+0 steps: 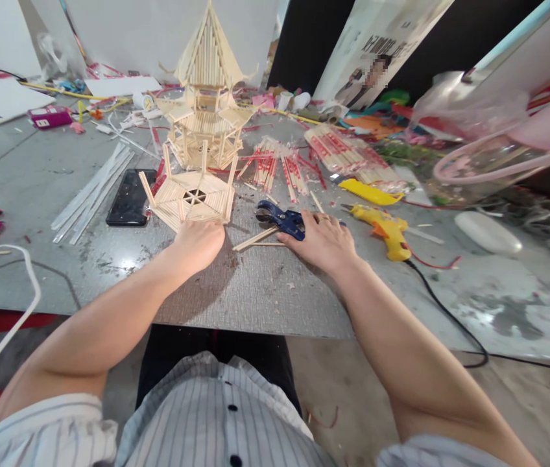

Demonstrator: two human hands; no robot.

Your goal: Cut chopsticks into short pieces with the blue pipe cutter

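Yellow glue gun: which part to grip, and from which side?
The handle, probably from the near right. The glue gun lies on its side, nozzle pointing left and handle slanting toward the near side, so that approach should stay clear of the nozzle.

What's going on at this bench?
A person's left hand appears to hold the near edge of a hexagonal stick frame, its fingers hidden. The right hand grips a blue plier-like tool by some loose sticks. A stick tower stands behind the frame; a yellow glue gun lies to the right.
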